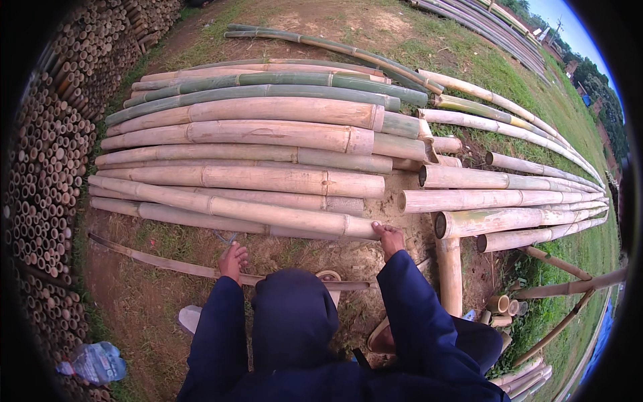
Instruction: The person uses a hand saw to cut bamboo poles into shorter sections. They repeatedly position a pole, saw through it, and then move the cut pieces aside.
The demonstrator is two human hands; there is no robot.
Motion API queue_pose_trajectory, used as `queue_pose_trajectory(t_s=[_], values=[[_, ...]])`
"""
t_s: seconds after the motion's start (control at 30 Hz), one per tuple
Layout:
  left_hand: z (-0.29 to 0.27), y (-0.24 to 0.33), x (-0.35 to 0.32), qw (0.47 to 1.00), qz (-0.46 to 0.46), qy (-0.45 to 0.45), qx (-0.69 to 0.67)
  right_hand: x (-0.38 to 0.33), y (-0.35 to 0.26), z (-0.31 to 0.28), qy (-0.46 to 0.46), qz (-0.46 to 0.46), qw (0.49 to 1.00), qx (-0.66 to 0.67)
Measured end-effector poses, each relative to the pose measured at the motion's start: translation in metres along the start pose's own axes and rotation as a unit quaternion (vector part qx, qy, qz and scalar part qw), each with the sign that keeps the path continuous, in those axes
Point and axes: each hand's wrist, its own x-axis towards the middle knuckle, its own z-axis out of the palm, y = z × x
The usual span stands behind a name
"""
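My right hand (390, 240) has its fingers on the right end of a pale bamboo pole (268, 212), which lies slantwise on top of the nearest poles in the pile. Lower and to the left, my left hand (232, 260) is closed, with a thin bluish-grey thing (226, 238) showing at its fingertips; its kind is too small to make out. Beneath that hand, a long split bamboo strip (161, 260) lies across the ground toward my feet.
Thick green and tan bamboo poles (254, 130) lie side by side ahead. More poles (502, 199) point away to the right, near an upright bamboo post (449, 275). Cut bamboo (50, 171) is stacked high at left, with a clear plastic bottle (97, 363) below.
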Motion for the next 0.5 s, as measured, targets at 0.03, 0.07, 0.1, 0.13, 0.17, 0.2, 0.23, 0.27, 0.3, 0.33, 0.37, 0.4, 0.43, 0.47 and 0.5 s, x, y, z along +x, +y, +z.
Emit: queue_pose_trajectory(t_s=[0.03, 0.07, 0.1, 0.13, 0.17, 0.2, 0.23, 0.27, 0.3, 0.33, 0.37, 0.4, 0.43, 0.47, 0.5], values=[[0.001, 0.005, 0.005, 0.999, -0.003, 0.033, -0.038, -0.021, -0.014, -0.005, -0.014, 0.015, 1.000, -0.004], [0.008, 0.017, 0.011, 0.994, -0.039, 0.033, -0.097, -0.035, -0.015, -0.016, -0.009, 0.006, 1.000, -0.001], [0.013, 0.029, 0.016, 0.985, -0.072, 0.033, -0.155, -0.049, -0.017, -0.026, -0.016, -0.013, 1.000, 0.020], [0.009, 0.039, 0.021, 0.980, -0.059, 0.022, -0.191, -0.062, -0.020, -0.027, -0.003, -0.031, 0.999, 0.033], [0.014, 0.047, 0.027, 0.973, -0.048, 0.001, -0.226, -0.068, -0.015, -0.037, 0.014, -0.040, 0.998, 0.046], [0.017, 0.051, 0.029, 0.965, -0.038, -0.017, -0.260, -0.076, -0.011, -0.046, 0.012, -0.049, 0.997, 0.055], [0.029, 0.059, 0.024, 0.963, -0.036, -0.012, -0.266, -0.084, -0.009, -0.057, 0.013, -0.060, 0.996, 0.066], [0.040, 0.066, 0.017, 0.962, -0.033, -0.007, -0.271, -0.090, -0.007, -0.062, 0.015, -0.070, 0.994, 0.077], [0.052, 0.074, 0.012, 0.962, -0.031, -0.009, -0.272, -0.096, -0.003, -0.069, 0.025, -0.084, 0.994, 0.072], [0.056, 0.076, 0.007, 0.962, -0.019, -0.005, -0.273, -0.101, 0.000, -0.076, 0.036, -0.098, 0.992, 0.067], [0.057, 0.076, 0.001, 0.962, -0.007, -0.002, -0.273, -0.103, 0.003, -0.082, 0.047, -0.112, 0.991, 0.063], [0.063, 0.074, -0.008, 0.962, -0.001, -0.005, -0.272, -0.110, 0.000, -0.087, 0.053, -0.139, 0.987, 0.057], [0.064, 0.075, -0.017, 0.964, -0.016, -0.016, -0.266, -0.116, -0.003, -0.091, 0.059, -0.165, 0.983, 0.050], [0.058, 0.071, -0.016, 0.959, -0.006, -0.024, -0.281, -0.122, -0.008, -0.092, 0.057, -0.193, 0.979, 0.044], [0.065, 0.074, -0.026, 0.961, -0.001, -0.039, -0.273, -0.124, -0.006, -0.102, 0.051, -0.165, 0.984, 0.054]])
